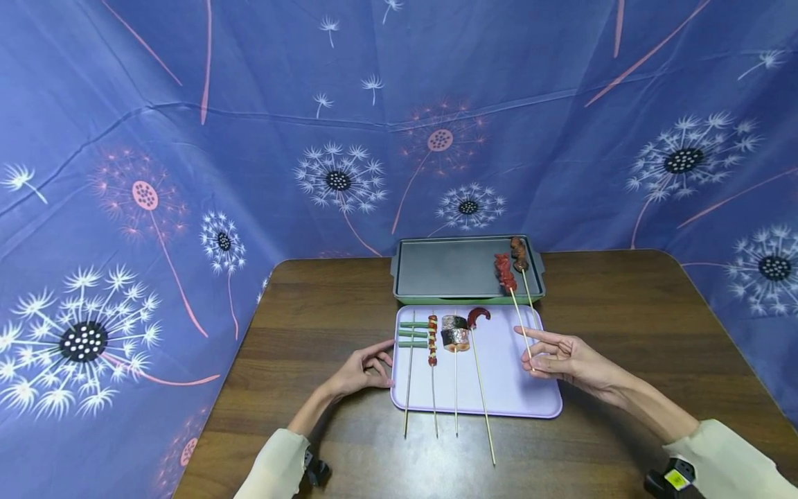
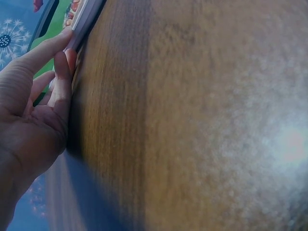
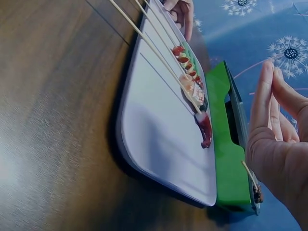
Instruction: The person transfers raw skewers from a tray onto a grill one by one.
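In the head view my right hand [image 1: 564, 360] pinches the lower stick of a red meat skewer [image 1: 505, 272] between thumb and fingers. The red meat lies over the right part of a dark griddle pan [image 1: 445, 269], left of a browned meat skewer [image 1: 519, 254]. My left hand [image 1: 364, 367] touches the left edge of a pale purple tray [image 1: 505, 395], its fingertips at the rim and other fingers loosely bent. On that tray lie a green vegetable skewer [image 1: 413, 334], a thin red-and-pale skewer [image 1: 433, 339], a thick dark-skinned skewer [image 1: 455, 333] and a curved dark-red skewer [image 1: 479, 316].
The griddle's green base [image 3: 224, 144] stands directly behind the tray. Several skewer sticks stick out past the tray's front edge over the brown wooden table [image 1: 337, 305]. A blue dandelion-print cloth [image 1: 268, 138] hangs behind the table.
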Action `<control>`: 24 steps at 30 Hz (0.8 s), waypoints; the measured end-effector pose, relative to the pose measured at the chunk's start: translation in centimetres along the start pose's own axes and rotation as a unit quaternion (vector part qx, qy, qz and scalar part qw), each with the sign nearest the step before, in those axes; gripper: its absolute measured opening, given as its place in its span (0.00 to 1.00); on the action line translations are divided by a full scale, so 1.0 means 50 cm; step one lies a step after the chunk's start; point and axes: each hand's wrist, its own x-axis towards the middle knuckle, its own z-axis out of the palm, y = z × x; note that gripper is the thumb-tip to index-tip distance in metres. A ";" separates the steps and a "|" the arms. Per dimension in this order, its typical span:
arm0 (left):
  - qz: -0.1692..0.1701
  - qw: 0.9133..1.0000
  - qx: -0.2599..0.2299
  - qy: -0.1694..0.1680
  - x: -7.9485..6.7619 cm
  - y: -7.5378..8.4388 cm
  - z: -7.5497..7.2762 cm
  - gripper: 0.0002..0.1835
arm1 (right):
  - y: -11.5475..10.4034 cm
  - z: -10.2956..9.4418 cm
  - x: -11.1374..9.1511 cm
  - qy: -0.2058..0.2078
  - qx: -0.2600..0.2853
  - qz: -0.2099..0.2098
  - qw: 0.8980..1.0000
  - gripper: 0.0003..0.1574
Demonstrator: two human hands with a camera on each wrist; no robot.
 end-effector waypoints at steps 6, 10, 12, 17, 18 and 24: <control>0.003 1.000 -0.005 0.001 -0.001 -0.002 -0.003 0.45 | -0.023 -0.009 0.021 0.027 -0.021 0.014 0.999 0.36; 0.006 1.000 -0.006 0.000 -0.002 -0.004 -0.005 0.45 | -0.038 -0.012 0.037 0.050 -0.036 0.024 0.998 0.35; 0.005 1.000 -0.007 0.000 -0.002 -0.004 -0.005 0.45 | -0.044 -0.015 0.045 0.058 -0.041 0.025 0.997 0.35; 0.001 1.000 -0.011 0.001 -0.001 -0.003 -0.002 0.46 | -0.051 -0.025 0.065 0.071 -0.050 0.023 0.996 0.33; 0.000 1.000 -0.011 0.001 -0.001 -0.003 -0.002 0.46 | -0.051 -0.028 0.068 0.073 -0.050 0.024 0.996 0.34; -0.003 1.000 -0.012 0.003 -0.001 -0.001 0.000 0.45 | -0.044 -0.038 0.080 0.099 -0.064 0.038 0.992 0.44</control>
